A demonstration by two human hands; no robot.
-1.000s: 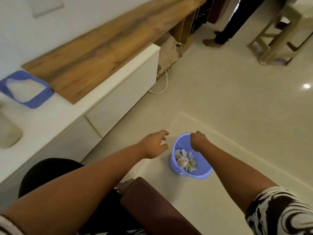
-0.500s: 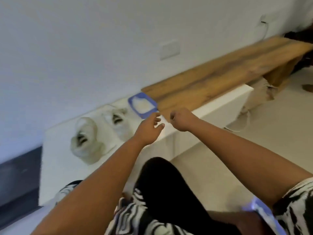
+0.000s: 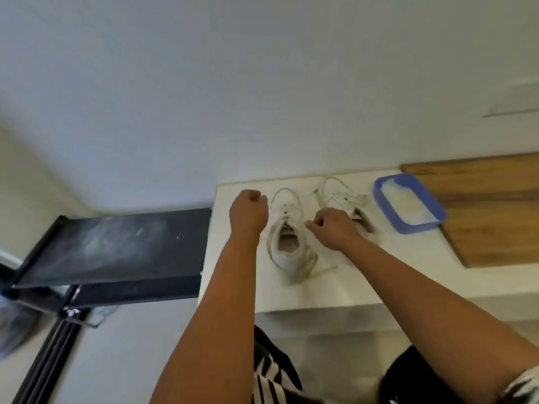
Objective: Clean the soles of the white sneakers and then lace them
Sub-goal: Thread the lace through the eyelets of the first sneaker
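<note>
White sneakers [image 3: 288, 234]: side by side on the tabletop [image 3: 335, 290].
Left hand [image 3: 248, 212]: fingers curled, holding nothing.
Right hand [image 3: 335, 227]: fingers curled, contents unclear.

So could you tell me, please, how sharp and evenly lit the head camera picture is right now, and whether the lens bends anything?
Head view: soft all over, with the left sneaker and right sneaker lacking fine detail; light is even and diffuse, with only faint shadows on the white counter; a pale sheen lies across the black shelf; wide-angle distortion tilts the counter edges and stretches both forearms toward the bottom corners.
</note>
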